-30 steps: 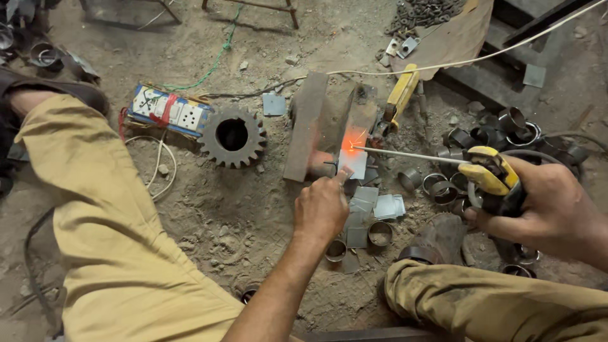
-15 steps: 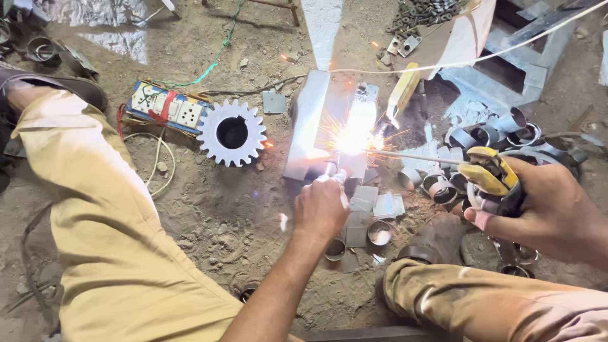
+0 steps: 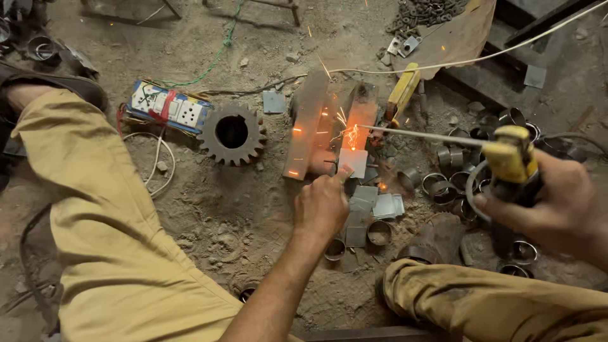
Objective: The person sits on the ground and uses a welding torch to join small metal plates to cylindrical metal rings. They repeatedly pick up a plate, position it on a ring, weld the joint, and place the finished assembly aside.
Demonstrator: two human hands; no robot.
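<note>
The left hand point(image 3: 323, 204) reaches forward over the dirt floor point(image 3: 209, 209), fingers curled together and pinching the near edge of 1 small square plate point(image 3: 353, 162) between thumb and fingertips. That plate lies at the near end of 1 rust-brown bar point(image 3: 358, 120), which lies just beside a 2nd, longer bar point(image 3: 308, 123); the 2 bars run side by side, away from the person. Sparks point(image 3: 348, 134) glow orange just above the plate.

The right hand point(image 3: 557, 206) is closed in a fist around 1 yellow-and-black holder point(image 3: 514, 166), fingers wrapped tight on its grip. 1 thin rod point(image 3: 421, 135) runs from the holder leftward, and its tip meets the sparks at the plate's far edge.

Left of the bars lies 1 gear point(image 3: 232, 133) with a round bore, and beside it 1 blue-and-white socket board point(image 3: 168, 109) with a white cable looping below it. 1 yellow tool point(image 3: 403, 93) lies angled just right of the bars. 1 white cord point(image 3: 468, 61) crosses the top right of the scene.

Just below the plate lie about 5 more flat grey plates point(image 3: 373, 202) in a loose overlapping cluster, near the left hand. Short metal rings point(image 3: 443, 180) are scattered between the 2 hands and under the right hand; at least 10 show, though the exact count cannot be told. 1 pile of small dark hardware point(image 3: 427, 11) sits at the top. 2 legs in tan trousers point(image 3: 120, 240) frame the work on either side.
</note>
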